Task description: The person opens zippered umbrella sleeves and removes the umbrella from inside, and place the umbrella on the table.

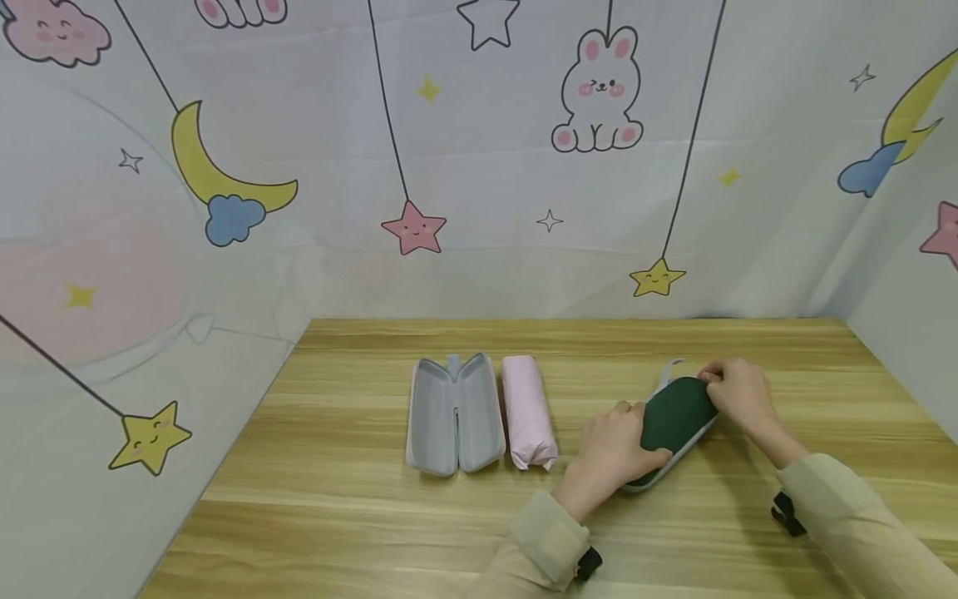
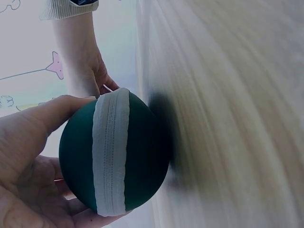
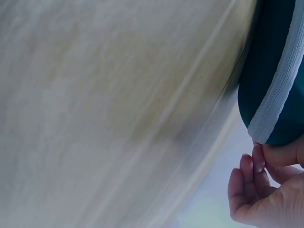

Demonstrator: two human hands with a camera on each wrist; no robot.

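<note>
A dark green zippered hard case (image 1: 677, 420), shaped like a glasses case, lies at a slant on the right side of the table. A pale zipper band (image 2: 111, 156) runs round its side, and a light strap (image 1: 664, 376) sticks out beyond it. My left hand (image 1: 615, 445) grips the near part, thumb on one side and fingers on the other. At the far end my right hand (image 1: 741, 395) pinches with thumb and forefinger right at the zipper's end. In the right wrist view, the other fingers (image 3: 247, 178) are bent; any zipper pull between the fingertips is hidden.
Left of the hands, a case with grey lining (image 1: 434, 424) lies spread in two halves on the wooden table (image 1: 337, 532). Beside it is a pink rolled bundle (image 1: 527, 408). A printed cloth (image 1: 486, 283) hangs behind the table's back edge.
</note>
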